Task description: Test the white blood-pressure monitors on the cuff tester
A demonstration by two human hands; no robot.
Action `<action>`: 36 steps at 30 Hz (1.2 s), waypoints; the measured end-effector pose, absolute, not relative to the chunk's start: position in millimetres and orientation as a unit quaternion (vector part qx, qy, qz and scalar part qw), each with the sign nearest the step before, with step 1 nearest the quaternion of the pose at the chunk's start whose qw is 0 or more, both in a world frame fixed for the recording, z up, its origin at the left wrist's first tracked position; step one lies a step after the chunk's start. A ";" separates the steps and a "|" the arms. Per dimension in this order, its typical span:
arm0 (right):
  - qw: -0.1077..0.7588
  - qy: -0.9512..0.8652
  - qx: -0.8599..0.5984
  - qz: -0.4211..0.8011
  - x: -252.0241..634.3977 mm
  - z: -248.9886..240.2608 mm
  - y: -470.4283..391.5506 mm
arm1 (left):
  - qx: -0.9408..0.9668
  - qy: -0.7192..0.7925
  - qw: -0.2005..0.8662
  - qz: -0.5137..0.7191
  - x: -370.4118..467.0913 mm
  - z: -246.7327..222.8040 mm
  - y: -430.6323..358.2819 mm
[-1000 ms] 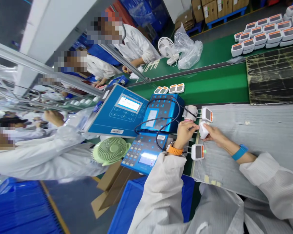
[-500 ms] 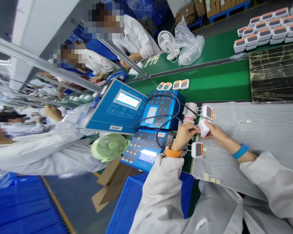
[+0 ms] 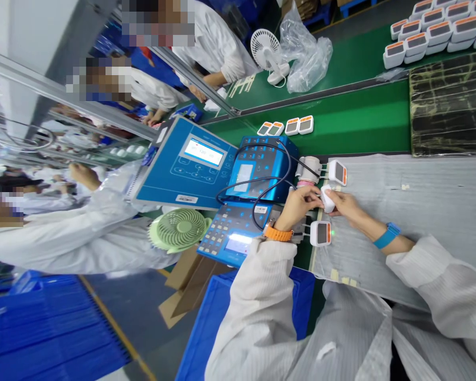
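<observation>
Holding the white gadget (image 3: pixel 327 200) near the lower gadget (image 3: pixel 320 233) at six o'clock, your right hand (image 3: pixel 347 205) likely keeps it still for your left hand (image 3: pixel 300 205) at nine o'clock, whose grip I can't tell.

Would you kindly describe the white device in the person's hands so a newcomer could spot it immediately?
Beside the blue instruments lies a grey mat. At its left edge, between two devices showing screens, the right hand holds the white device. Unlike those neighbours, it shows no screen.
</observation>
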State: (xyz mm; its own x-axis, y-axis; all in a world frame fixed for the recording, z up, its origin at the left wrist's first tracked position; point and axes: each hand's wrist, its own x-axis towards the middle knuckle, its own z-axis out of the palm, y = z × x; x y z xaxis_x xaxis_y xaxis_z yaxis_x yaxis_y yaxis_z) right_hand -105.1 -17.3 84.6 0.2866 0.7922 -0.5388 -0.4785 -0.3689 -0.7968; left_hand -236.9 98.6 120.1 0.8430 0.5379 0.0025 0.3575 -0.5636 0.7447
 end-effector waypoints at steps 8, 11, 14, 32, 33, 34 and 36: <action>0.509 -0.366 -0.661 0.413 -116.5 62.6 -38.4 | 0.944 0.235 0.231 0.022 -243.1 128.7 109.2; 0.455 -0.455 -0.693 0.324 -111.4 55.1 -66.2 | 0.947 0.259 0.189 0.016 -256.8 132.3 99.9; 0.399 -0.544 -0.665 0.321 -114.6 54.8 -88.9 | 0.951 0.283 0.118 0.024 -280.6 141.2 76.2; 0.670 -0.167 -0.472 0.548 -10.8 78.0 -110.3 | 0.933 0.280 -0.094 0.203 -312.9 94.0 -5.4; 0.694 -0.139 -0.469 0.528 5.7 79.5 -114.3 | 0.928 0.272 -0.101 0.234 -315.6 86.8 -8.7; 0.713 -0.117 -0.473 0.504 21.5 80.8 -118.1 | 0.923 0.265 -0.103 0.258 -318.2 78.4 -10.6; 0.738 -0.077 -0.493 0.454 52.9 83.3 -123.4 | 0.915 0.254 -0.103 0.296 -321.4 60.5 -11.7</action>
State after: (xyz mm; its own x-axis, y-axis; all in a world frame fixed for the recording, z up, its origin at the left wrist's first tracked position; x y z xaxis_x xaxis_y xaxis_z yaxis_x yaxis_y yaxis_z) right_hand 52.9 -123.4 83.3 0.5761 0.7458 -0.3345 -0.5941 0.1010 -0.7980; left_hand -321.4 -11.7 60.5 0.6955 0.4045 0.5938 0.5267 -0.8492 -0.0384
